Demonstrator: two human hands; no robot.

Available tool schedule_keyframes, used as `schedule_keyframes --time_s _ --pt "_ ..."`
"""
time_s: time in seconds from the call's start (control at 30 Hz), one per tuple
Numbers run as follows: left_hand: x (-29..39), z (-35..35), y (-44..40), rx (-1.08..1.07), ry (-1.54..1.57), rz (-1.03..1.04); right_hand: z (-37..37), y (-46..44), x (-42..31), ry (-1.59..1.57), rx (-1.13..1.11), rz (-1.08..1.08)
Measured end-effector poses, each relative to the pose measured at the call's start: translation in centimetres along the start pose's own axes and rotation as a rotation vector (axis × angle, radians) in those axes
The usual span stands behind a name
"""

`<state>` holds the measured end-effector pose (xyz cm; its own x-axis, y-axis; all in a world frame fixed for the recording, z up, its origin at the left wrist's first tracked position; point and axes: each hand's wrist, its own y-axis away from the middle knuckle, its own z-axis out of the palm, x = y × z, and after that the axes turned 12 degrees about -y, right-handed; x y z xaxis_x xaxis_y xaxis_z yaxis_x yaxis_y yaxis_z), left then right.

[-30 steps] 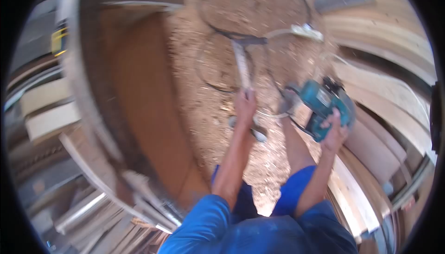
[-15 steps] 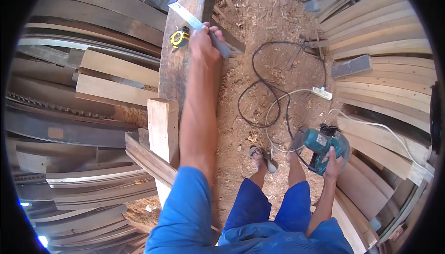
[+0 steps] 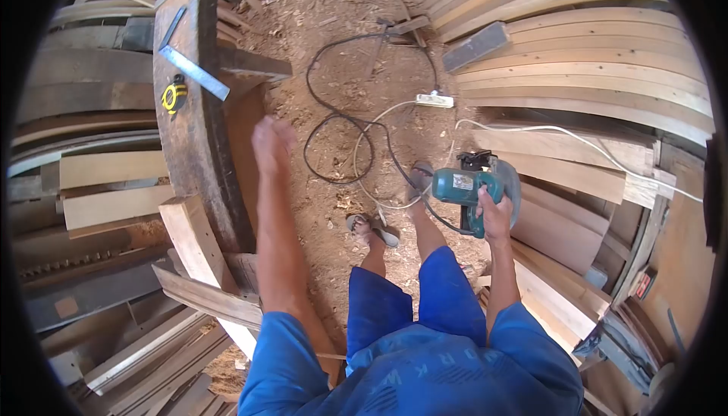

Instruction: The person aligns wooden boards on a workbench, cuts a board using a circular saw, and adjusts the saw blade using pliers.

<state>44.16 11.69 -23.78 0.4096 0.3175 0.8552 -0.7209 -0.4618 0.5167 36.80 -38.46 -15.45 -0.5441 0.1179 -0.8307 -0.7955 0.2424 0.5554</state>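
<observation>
My right hand [image 3: 494, 213] is wrapped round the handle of a green circular saw [image 3: 459, 187], held low beside my right leg. My left hand [image 3: 273, 143] hangs beside the bench's right edge, apart from the tools. Motion blurs its fingers, and no object shows in it. A try square [image 3: 193, 72] lies on the worn wooden bench [image 3: 188, 131], its metal blade reaching the right edge. Just left of the blade sits a yellow and black tape measure [image 3: 174, 96].
A black cord [image 3: 309, 82] loops over the shavings-covered floor to a white power strip [image 3: 434, 100]. Stacked boards [image 3: 561, 63] line the right side; more timber [image 3: 114, 173] lies at left. A pale wooden beam [image 3: 199, 238] stands against the bench's near end.
My left hand has let go of the try square and drawn back toward me, off the bench. My view has swung right. The saw stays in my right hand.
</observation>
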Motion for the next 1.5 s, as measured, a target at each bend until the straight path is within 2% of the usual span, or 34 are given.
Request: schedule_keyframes --time_s 0.03,0.07,0.1,0.13,0.2,0.23,0.3,0.37,0.43,0.5,0.53,0.57,0.6,0.63,0.67,0.7,0.73,0.77,0.83,0.9,0.93,0.97,1.0,1.03,1.07,1.1,1.13,1.17,1.23,1.27,1.33,1.37,1.47,1.5 --pt "-3.7 0.0 2.1 -0.176 -0.287 0.099 -0.2 0.2 -0.8 -0.004 0.004 0.007" --pt "-10.4 1.0 4.1 -0.059 -0.374 0.071 -0.6 0.7 -1.6 -0.029 0.010 0.033" --pt "-15.3 1.7 6.4 -0.164 -0.661 -0.068 -1.2 1.6 -2.4 -0.033 0.005 0.042" --pt "-18.5 3.8 9.5 -0.197 -0.743 -0.359 -1.9 2.7 -3.4 -0.034 0.002 0.050" --pt "-20.8 10.1 15.8 -0.236 -0.563 -0.813 -3.4 4.9 -6.0 -0.060 -0.022 0.069" --pt "-21.5 13.1 17.9 -0.256 -0.416 -0.932 -4.2 6.4 -7.5 -0.092 -0.036 0.082" --pt "-22.8 17.3 19.3 -0.356 0.001 -1.008 -5.8 10.2 -9.9 -0.135 -0.041 0.107" --pt "-22.5 19.5 18.4 -0.391 0.319 -0.963 -8.0 14.0 -11.7 -0.167 -0.037 0.109" --pt "-20.2 20.0 15.7 -0.383 0.522 -0.813 -11.6 17.7 -10.9 -0.182 0.006 0.137" --pt "-14.7 18.1 10.6 -0.340 0.418 -0.563 -14.2 20.7 -10.3 -0.172 0.058 0.131" --pt "-10.2 15.8 7.8 -0.405 0.455 -0.612 -14.9 22.3 -10.0 -0.148 0.157 0.143" --pt "-7.4 13.4 3.8 -0.459 0.464 -0.503 -15.4 23.9 -8.9 -0.049 0.228 0.163" --pt "-1.0 11.8 3.3 -0.535 0.562 -0.528 -16.2 25.4 -7.4 0.045 0.320 0.177" --pt "3.8 11.5 2.3 -0.340 0.585 -0.452 -17.4 26.4 -6.0 0.132 0.423 0.180" --pt "8.0 10.1 0.8 -0.541 0.583 -0.370 -18.7 27.5 -3.9 0.169 0.491 0.192" --pt "13.4 10.4 1.3 -0.395 0.542 -0.376 -19.7 28.8 -1.9 0.198 0.561 0.200" --pt "17.0 10.1 0.5 -0.554 0.443 -0.278 -20.5 30.3 -0.5 0.176 0.617 0.202" --pt "19.5 10.6 -3.1 -0.580 0.559 -0.111 -21.0 31.4 0.4 0.159 0.660 0.210" --pt "29.7 13.5 1.7 -0.520 0.410 0.041 -21.4 34.4 0.4 0.119 0.748 0.279" --pt "39.1 17.3 13.1 -1.040 0.554 0.214 -22.7 36.3 2.2 -0.005 0.813 0.208" --pt "42.7 17.7 19.6 -1.210 0.567 0.328 -23.1 37.1 3.1 -0.061 0.837 0.186" --pt "44.6 17.2 25.9 -1.318 0.539 0.508 -23.5 37.5 3.2 -0.119 0.842 0.175" --pt "45.1 16.3 31.4 -1.327 0.462 0.734 -23.9 38.3 3.2 -0.175 0.841 0.168" --pt "43.7 15.9 35.3 -1.171 0.280 0.978 -24.1 38.9 3.3 -0.237 0.836 0.161" --pt "40.8 16.3 37.3 -0.939 0.020 1.131 -24.6 38.8 4.0 -0.234 0.822 0.135" --pt "36.5 16.7 37.7 -0.636 -0.374 1.185 -25.3 38.3 4.8 -0.229 0.802 0.109" --pt "31.0 17.5 36.9 -0.644 -0.622 1.150 -26.0 37.9 5.5 -0.222 0.780 0.086" --pt "23.3 16.3 31.2 -0.831 -0.978 0.799 -26.5 37.6 5.3 -0.311 0.777 0.041" --pt "5.5 4.8 25.7 -0.953 -0.627 0.260 -27.4 37.3 4.2 -0.494 0.767 -0.048" --pt "-2.0 -0.3 24.1 -0.931 -0.455 0.008 -28.2 37.2 3.6 -0.452 0.739 -0.085" --pt "-1.0 -0.6 31.2 -0.837 -0.634 -0.211 -31.0 35.7 3.6 -0.563 0.721 -0.153" --pt "0.1 -3.6 36.2 -0.747 -0.724 -0.357 -31.5 36.4 4.6 -0.600 0.694 -0.143" --pt "-2.6 -2.1 36.6 -0.558 -0.662 -0.527 -34.0 34.3 3.7 -0.677 0.675 -0.019" --pt "-3.3 -1.2 36.4 -0.525 -0.577 -0.523 -34.9 33.7 3.2 -0.695 0.673 0.003"
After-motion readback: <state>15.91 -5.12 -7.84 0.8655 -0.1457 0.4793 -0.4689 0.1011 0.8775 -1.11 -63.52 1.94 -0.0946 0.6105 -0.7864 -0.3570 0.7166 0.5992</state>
